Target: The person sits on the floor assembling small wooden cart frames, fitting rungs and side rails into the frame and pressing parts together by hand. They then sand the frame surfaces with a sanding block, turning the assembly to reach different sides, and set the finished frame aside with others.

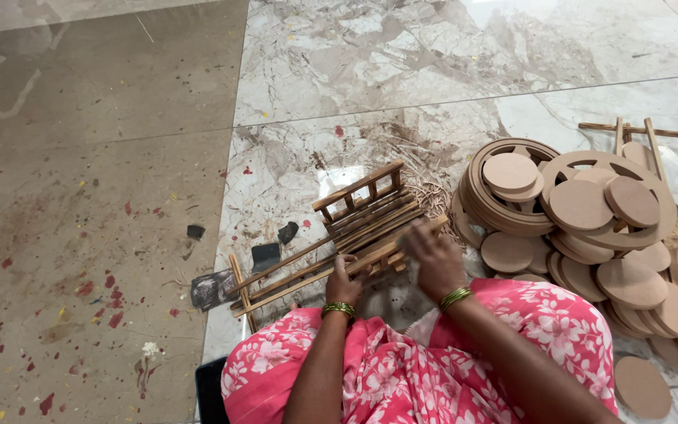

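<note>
A: Where do we see the wooden cart frame (351, 235)?

B: On the marble floor (370, 71), at 12 o'clock from our lap. Our left hand (347, 279) is clamped on its long side rail; our right hand (431, 255) closes over the rail's far end.

A: And at 3 o'clock?

B: We see a heap of wooden discs (633, 283) and wheel rings (512, 188).

I am sitting on a marble-tiled floor (449, 55) that is showing red paint spots and dust. A heap of wooden discs and rings (590, 228) is lying on it to my right. Dark scraps (264, 255) are resting on it to my left, and a wooden slatted frame (339, 235) is lying before me.
</note>
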Tool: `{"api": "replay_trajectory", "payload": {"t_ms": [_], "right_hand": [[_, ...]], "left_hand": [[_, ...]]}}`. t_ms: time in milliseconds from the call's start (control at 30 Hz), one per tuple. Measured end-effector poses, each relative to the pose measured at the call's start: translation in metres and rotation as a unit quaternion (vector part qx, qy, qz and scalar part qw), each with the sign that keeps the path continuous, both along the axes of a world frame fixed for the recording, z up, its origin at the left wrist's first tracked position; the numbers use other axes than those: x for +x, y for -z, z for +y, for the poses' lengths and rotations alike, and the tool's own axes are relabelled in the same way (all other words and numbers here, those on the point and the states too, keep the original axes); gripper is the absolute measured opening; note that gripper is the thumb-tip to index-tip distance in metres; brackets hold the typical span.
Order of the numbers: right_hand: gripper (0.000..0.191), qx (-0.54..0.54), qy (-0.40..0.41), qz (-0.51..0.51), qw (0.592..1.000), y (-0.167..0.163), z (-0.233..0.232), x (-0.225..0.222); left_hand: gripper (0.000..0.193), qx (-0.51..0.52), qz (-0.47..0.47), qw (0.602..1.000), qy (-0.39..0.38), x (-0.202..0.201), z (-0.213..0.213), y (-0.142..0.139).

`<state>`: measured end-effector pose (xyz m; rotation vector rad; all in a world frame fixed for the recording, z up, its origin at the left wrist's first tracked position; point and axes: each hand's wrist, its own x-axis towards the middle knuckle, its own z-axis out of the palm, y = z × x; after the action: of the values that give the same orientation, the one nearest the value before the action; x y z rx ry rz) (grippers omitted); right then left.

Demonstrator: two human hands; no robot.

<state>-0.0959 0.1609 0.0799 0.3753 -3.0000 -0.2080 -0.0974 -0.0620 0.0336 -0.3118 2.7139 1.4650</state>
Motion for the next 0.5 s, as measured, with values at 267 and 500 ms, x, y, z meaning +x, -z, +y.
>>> {"api": "replay_trajectory", "payload": {"t_ms": [267,500], "right_hand": [[0.080,-0.106,-0.174,0.072,0.976,0.013,-0.067,0.027],[0.082,-0.002,0.079,-0.043,0.996,-0.024,0.012,-0.011]], "left_hand": [[0.061,-0.059,0.025,0.998,-0.004,0.000,-0.006,0.008],[0.070,-0.028,0.029,0.999,0.003,0.002,0.001,-0.009]]}}
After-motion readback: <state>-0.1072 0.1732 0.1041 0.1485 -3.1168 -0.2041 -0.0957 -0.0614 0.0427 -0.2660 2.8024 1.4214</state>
